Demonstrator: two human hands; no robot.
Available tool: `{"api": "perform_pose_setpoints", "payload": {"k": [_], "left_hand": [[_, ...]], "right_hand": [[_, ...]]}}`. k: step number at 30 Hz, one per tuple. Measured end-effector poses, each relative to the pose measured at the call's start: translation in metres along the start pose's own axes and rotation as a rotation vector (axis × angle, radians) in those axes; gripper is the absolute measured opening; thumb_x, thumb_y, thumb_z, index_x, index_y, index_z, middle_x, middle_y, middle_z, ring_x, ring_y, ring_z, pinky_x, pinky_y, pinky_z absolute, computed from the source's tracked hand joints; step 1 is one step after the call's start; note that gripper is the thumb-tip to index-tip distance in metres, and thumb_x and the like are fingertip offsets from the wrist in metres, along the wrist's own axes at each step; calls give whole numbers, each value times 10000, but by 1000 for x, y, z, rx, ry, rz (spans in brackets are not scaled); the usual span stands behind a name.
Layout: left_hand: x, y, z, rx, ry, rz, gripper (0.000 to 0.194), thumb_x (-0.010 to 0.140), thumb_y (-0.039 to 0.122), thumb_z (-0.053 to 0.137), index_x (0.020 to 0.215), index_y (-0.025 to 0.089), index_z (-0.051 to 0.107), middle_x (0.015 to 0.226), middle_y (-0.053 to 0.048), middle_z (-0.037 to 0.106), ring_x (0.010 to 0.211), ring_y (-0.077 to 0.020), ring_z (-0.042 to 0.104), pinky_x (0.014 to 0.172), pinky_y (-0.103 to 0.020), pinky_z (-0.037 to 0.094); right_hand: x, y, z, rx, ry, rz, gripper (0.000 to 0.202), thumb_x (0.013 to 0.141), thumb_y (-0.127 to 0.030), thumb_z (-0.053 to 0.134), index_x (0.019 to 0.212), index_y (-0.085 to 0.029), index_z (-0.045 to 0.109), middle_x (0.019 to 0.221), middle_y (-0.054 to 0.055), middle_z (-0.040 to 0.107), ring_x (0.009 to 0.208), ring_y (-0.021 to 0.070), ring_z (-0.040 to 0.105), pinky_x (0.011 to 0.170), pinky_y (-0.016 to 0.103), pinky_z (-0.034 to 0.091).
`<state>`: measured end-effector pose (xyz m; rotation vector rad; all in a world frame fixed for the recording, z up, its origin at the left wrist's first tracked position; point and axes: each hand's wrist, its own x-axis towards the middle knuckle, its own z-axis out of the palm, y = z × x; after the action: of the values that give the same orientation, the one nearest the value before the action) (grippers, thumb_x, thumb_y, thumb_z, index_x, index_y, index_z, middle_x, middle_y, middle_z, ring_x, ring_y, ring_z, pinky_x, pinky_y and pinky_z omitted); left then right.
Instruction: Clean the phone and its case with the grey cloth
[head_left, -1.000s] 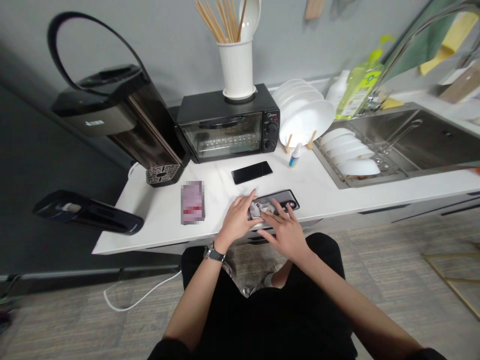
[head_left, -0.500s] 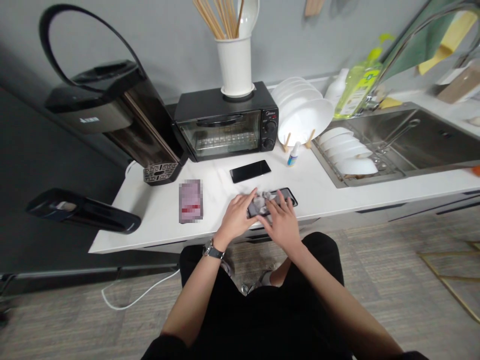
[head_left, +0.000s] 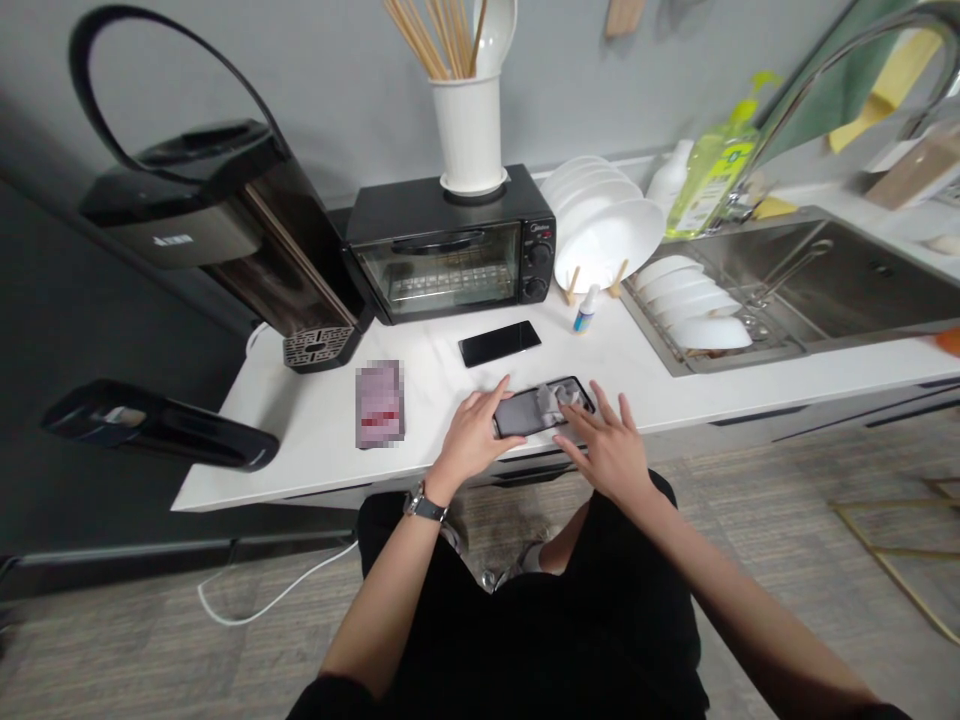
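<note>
White counter (head_left: 424, 432) bears what looks like wiping under way, how much remains unclear, with its front edge close below your work and room rightward before the steel sink (head_left: 855, 290). Your left hand (head_left: 469, 435) holds one end of a black-rimmed phone case (head_left: 519, 412) between spread thumb and forefinger; your right hand (head_left: 611, 450), fingers fanned, touches a crumpled grey cloth (head_left: 551, 403) at the case's right end.
</note>
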<state>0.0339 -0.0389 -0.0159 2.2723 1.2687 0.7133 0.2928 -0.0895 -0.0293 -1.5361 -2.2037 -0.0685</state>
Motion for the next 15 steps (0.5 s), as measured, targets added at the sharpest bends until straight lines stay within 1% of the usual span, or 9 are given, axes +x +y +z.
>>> {"api": "perform_pose_setpoints", "payload": {"k": [2, 4, 6, 8, 10, 12, 13, 15], "left_hand": [[1, 1, 0, 12, 2, 14, 1087, 825, 405, 882, 1683, 320, 220, 1484, -62, 635, 1297, -309, 561, 1136, -466, 440], [1, 1, 1, 17, 2, 25, 1068, 838, 416, 868, 1682, 316, 223, 1481, -69, 638, 1302, -312, 560, 1136, -472, 440], [1, -2, 2, 13, 2, 27, 1026, 870, 398, 834, 1686, 296, 221, 1466, -88, 645, 1303, -317, 562, 1126, -476, 452], [1, -5, 3, 12, 3, 18, 975, 897, 334, 791, 1689, 269, 226, 1444, -108, 652, 1283, -320, 572, 1099, -470, 477], [1, -7, 4, 19, 6, 9, 947, 903, 245, 749, 1692, 259, 225, 1434, -109, 653, 1271, -313, 575, 1088, -458, 491], [0, -8, 4, 25, 8, 10, 971, 891, 210, 748, 1695, 270, 208, 1453, -97, 641, 1293, -307, 561, 1105, -453, 483], [-1, -8, 4, 24, 10, 14, 996, 883, 224, 768, 1697, 278, 196, 1470, -92, 632, 1313, -306, 550, 1117, -454, 474], [-2, -6, 3, 18, 12, 17, 1065, 858, 301, 832, 1697, 288, 175, 1489, -92, 618, 1341, -311, 537, 1124, -459, 465]], "right_hand": [[9, 4, 3, -50, 33, 54, 575, 1065, -540, 515, 1488, -160, 601, 1431, 143, 689, 1592, 423, 290, 1259, 710, 193], [20, -6, 10, -48, 42, 66, 670, 1053, -597, 500, 1471, -83, 597, 1430, 209, 672, 1581, 435, 308, 1264, 689, 200], [30, -29, 20, -8, 32, 35, 785, 1024, -666, 503, 1428, 0, 605, 1399, 281, 666, 1562, 440, 346, 1271, 651, 232], [35, -56, 27, 63, 10, -28, 825, 1003, -695, 518, 1388, 27, 623, 1363, 301, 678, 1550, 435, 372, 1273, 624, 260], [35, -77, 30, 145, -21, -100, 787, 997, -689, 540, 1373, -5, 643, 1366, 269, 690, 1552, 413, 379, 1279, 609, 273], [31, -85, 27, 203, -54, -150, 704, 1005, -662, 556, 1370, -70, 664, 1379, 209, 705, 1555, 388, 383, 1281, 613, 273], [27, -82, 23, 212, -64, -155, 657, 1013, -646, 559, 1369, -107, 674, 1375, 176, 717, 1555, 382, 386, 1280, 624, 266], [17, -64, 15, 194, -75, -137, 561, 1033, -605, 556, 1368, -175, 690, 1354, 116, 740, 1555, 377, 389, 1277, 648, 247]]}}
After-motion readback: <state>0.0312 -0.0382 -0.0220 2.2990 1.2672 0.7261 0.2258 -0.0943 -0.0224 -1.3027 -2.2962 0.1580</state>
